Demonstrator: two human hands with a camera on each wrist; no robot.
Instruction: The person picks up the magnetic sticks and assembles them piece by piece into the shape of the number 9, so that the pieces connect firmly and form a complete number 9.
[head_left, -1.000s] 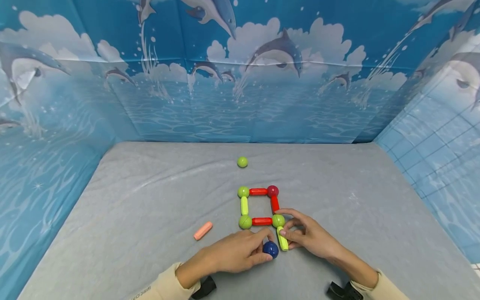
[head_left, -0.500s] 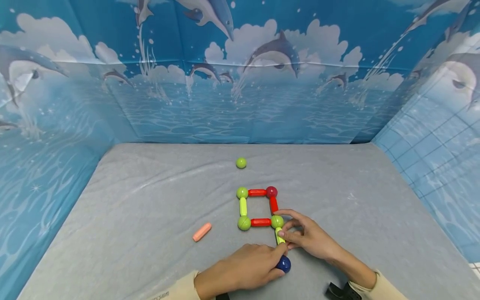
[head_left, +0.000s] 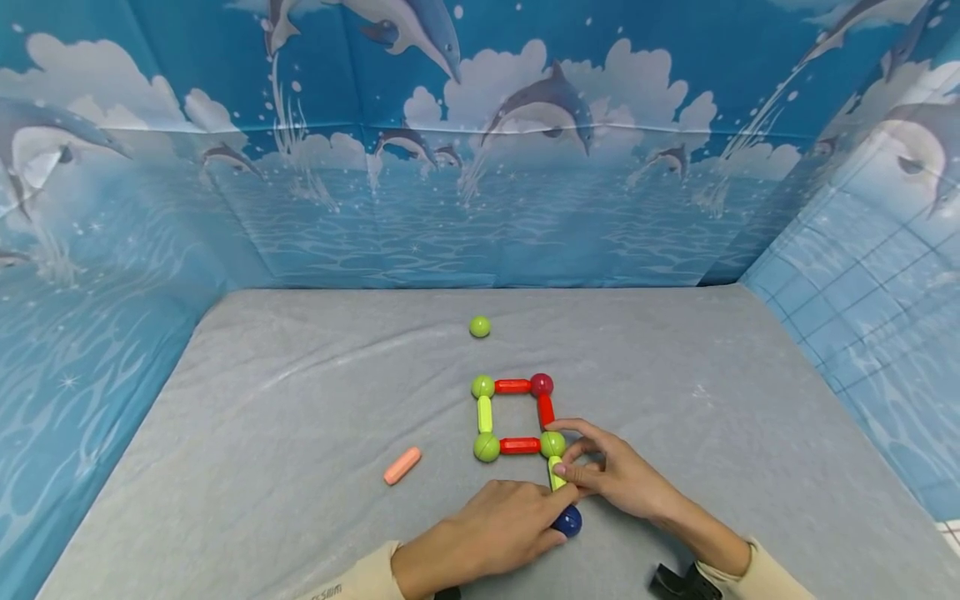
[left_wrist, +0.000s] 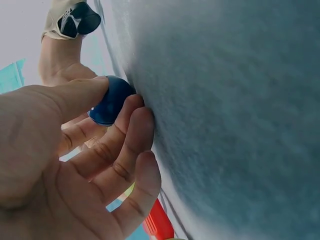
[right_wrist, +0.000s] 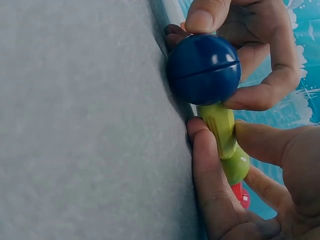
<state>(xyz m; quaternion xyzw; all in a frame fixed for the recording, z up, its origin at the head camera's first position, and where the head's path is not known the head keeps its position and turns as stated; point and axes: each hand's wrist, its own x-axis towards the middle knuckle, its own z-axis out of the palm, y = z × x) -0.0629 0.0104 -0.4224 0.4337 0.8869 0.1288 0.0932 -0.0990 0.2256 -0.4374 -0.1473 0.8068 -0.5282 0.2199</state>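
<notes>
My left hand [head_left: 504, 527] pinches a glossy blue ball [right_wrist: 202, 72] between thumb and fingers. In the right wrist view the ball sits against the near end of a yellow-green rod [right_wrist: 220, 131]. My right hand [head_left: 621, 477] pinches that rod between thumb and fingers, with its index finger stretched to the square's side. The rod's far end meets a green ball [head_left: 552, 442], the near right corner of a flat square. Red rods [head_left: 520, 446] and one yellow-green rod [head_left: 485, 415] form the sides. A red ball [head_left: 542, 384] and green balls [head_left: 483, 387] mark the other corners.
A loose green ball [head_left: 480, 327] lies beyond the square. An orange rod [head_left: 402, 466] lies to its left. All rest on a grey cloth [head_left: 300, 417], with a blue dolphin-print curtain [head_left: 450, 208] behind and at the sides.
My left hand has carried the blue ball rightward to the near end of the yellow-green rod, then slightly away from me. My right hand keeps its pinch on the rod.
</notes>
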